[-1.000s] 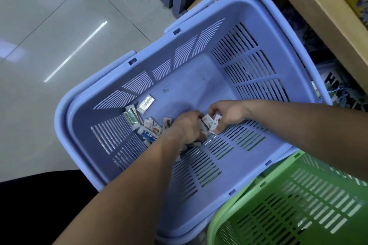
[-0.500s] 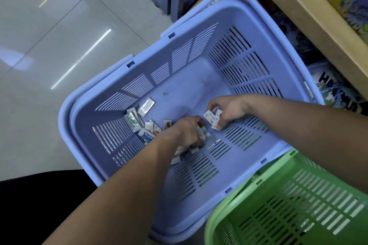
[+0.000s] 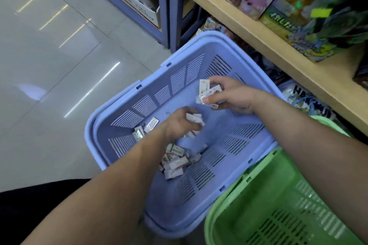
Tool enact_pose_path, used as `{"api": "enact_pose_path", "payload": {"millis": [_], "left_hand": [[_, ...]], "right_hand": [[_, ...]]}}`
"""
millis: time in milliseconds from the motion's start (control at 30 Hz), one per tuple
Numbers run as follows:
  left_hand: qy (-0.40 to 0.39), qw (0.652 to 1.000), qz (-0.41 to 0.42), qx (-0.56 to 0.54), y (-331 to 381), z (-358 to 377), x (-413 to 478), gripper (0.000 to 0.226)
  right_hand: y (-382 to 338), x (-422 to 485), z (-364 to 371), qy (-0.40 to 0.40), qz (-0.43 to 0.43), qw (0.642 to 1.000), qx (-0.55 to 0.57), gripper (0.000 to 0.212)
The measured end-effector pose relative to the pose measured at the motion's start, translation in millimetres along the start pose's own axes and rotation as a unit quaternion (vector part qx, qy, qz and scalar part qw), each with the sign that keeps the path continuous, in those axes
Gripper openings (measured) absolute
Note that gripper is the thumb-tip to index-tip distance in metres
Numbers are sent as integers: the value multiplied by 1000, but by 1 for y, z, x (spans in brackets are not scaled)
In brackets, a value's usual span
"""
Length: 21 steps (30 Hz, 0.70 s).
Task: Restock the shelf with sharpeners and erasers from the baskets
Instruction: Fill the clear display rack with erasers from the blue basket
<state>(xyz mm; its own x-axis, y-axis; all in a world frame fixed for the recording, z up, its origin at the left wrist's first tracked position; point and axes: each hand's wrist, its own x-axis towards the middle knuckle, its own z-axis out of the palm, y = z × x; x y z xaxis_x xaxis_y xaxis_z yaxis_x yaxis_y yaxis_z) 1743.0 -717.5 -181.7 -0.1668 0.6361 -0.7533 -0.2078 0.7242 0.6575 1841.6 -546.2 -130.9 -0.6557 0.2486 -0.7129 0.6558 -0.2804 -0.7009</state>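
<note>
The person is leaning over the blue basket point(image 3: 139, 105) and both hands are busy. The right hand point(image 3: 233, 96) is pinching a fanned bunch of little wrapped packs point(image 3: 208, 90) above the basket's far end. The thumb is lying across the front, and one or two packs are sticking out at the edges. The left hand point(image 3: 177, 123) is curling round a few more white packs point(image 3: 194, 118) — that bit is blurry, so how many is anyone's guess. The loose pile point(image 3: 176, 162) is lying on the basket floor near the front wall, with a couple of foil-looking ones point(image 3: 148, 126) by the side wall.

The biggest risk looks like overloading. The packs seem small and slick, so the outer ones in the right hand's bunch could be slipping out on the way up to the wooden shelf point(image 3: 258, 45). Anything falling past the rim is either skidding across the tiled floor point(image 3: 49, 65) or landing in the green basket point(image 3: 268, 215) right beside — mixing the stock. The big boxes point(image 3: 298, 18) are crowding the shelf edge too.
</note>
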Motion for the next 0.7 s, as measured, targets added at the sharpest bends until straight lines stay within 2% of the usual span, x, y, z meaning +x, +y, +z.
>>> {"api": "enact_pose_path", "payload": {"millis": [100,267,367,500,700], "left_hand": [[12,997,36,-72,34,-7,-36,30],[-30,986,87,-139,90,-8,-108,30],[-44,980,124,-149,117,1,-160,36],[-24,971,162,-172,129,20,-216,44],[24,964,179,-197,120,40,-236,44]], "right_hand": [[-17,-44,9,47,-48,995,77,33],[-33,-128,32,122,-113,969,185,30],[-42,-180,46,130,-141,953,235,29],[-49,-231,63,119,-172,941,267,35],[-36,-250,90,140,-174,928,299,26]]}}
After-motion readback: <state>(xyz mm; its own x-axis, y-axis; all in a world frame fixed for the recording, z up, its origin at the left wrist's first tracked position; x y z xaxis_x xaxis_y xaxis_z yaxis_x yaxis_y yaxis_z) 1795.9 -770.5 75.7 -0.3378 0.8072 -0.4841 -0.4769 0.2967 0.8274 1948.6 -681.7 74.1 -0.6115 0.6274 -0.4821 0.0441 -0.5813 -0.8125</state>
